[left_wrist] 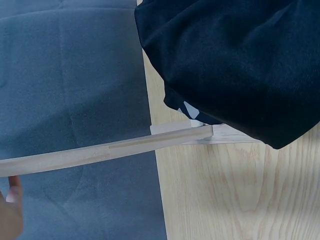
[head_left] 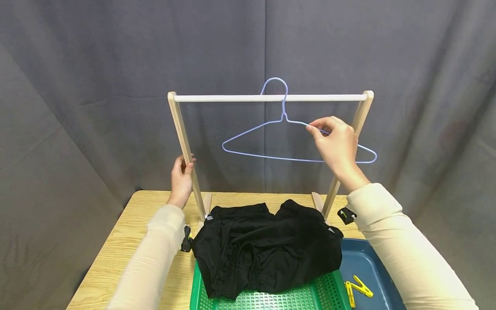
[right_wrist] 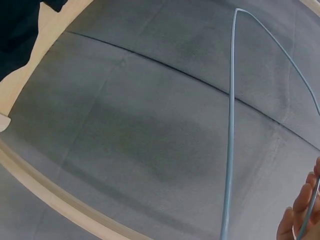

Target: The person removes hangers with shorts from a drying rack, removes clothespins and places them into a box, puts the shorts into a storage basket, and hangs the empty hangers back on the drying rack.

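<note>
My right hand (head_left: 338,144) pinches the right shoulder of a thin lilac hanger (head_left: 275,157) between thumb and fingers. The hanger's hook loops over the white rail (head_left: 224,98) of a small clothes rack, its tip behind the rail and its top above it. The right wrist view shows the hanger (right_wrist: 230,125) with the right fingers (right_wrist: 302,200) around its wire. My left hand (head_left: 181,183) grips the rack's left wooden post (head_left: 180,129); only a bit of that hand (left_wrist: 11,215) appears in the left wrist view. A crumpled black garment (head_left: 267,245) lies below the hanger.
Beneath the garment is a green perforated basket (head_left: 267,301). A blue tray (head_left: 383,275) at its right holds yellow clothespins (head_left: 362,287). The rack's right post (head_left: 362,114) stands partly behind my right hand. A grey curtain (head_left: 116,64) hangs behind the wooden table (head_left: 116,254).
</note>
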A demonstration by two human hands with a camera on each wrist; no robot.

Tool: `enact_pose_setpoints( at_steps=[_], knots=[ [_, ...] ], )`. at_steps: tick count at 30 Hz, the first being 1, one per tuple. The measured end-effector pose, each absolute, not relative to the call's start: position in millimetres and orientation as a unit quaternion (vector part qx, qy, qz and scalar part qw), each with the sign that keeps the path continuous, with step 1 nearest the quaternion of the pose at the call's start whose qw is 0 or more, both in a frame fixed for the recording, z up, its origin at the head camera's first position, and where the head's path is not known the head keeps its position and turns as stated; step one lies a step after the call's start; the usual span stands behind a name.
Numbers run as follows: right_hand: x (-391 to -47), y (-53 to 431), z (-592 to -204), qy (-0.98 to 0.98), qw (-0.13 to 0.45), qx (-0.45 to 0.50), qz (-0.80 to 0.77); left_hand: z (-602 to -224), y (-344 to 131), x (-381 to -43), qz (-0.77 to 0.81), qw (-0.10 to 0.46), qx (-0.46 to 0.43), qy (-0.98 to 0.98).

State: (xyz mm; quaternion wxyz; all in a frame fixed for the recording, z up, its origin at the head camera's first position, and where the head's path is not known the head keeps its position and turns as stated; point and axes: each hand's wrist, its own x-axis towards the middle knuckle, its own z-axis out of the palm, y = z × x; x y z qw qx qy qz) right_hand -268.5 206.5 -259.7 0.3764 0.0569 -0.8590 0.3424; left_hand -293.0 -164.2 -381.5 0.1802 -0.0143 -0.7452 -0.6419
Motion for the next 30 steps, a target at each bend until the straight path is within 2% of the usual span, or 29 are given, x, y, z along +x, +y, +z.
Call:
enact_pose_setpoints(
  at_steps=[19, 30],
  knots=[
    [-267, 208, -287, -0.876, 0.351, 0.108, 0.312, -385, -159, -296, -0.644, 0.168, -0.024, -0.746],
    [-262, 200, -295, -0.9, 0.295, 0.14, 0.289, -380, -167, -296, -0.67, 0.139, -0.031, -0.729]
  ],
)
